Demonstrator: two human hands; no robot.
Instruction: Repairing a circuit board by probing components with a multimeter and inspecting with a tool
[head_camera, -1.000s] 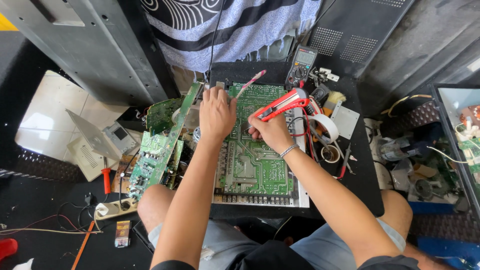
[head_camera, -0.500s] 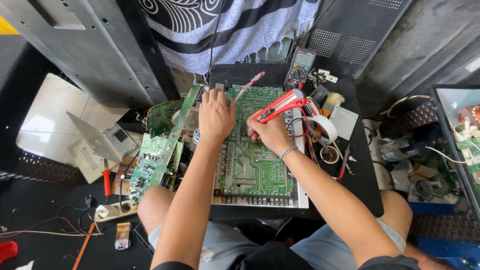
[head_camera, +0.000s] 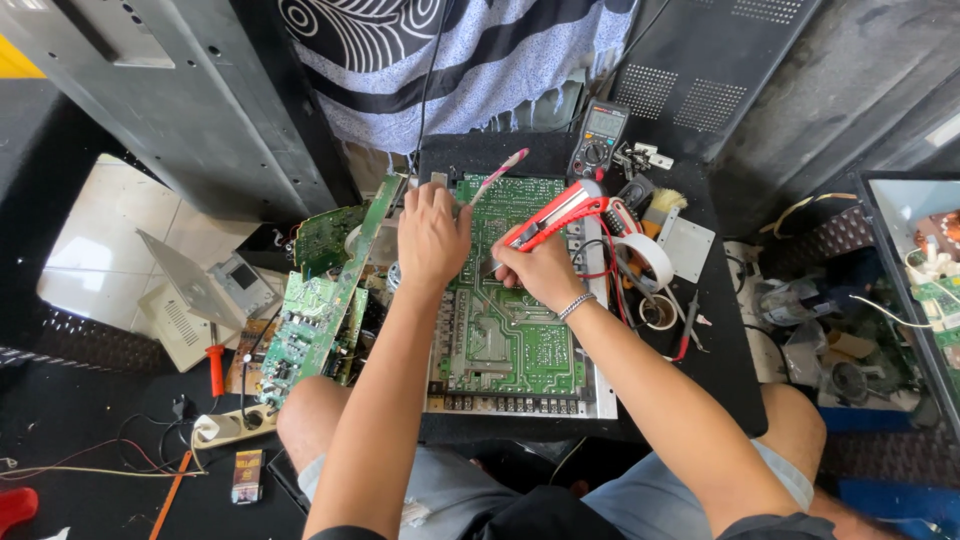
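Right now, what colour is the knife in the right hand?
Red, with a grey blade slide; the knife shows best in the head view.

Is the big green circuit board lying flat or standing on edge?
Lying flat. The big green circuit board rests face-up on the black table, its traces fully visible, with the left hand pressing on it.

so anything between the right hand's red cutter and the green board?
Nothing visible. The right hand holds the red utility knife directly over the large green circuit board, its tip hidden at the board surface. The left hand rests on the board's upper left, holding a pink toothbrush, beside the knife, not under it.
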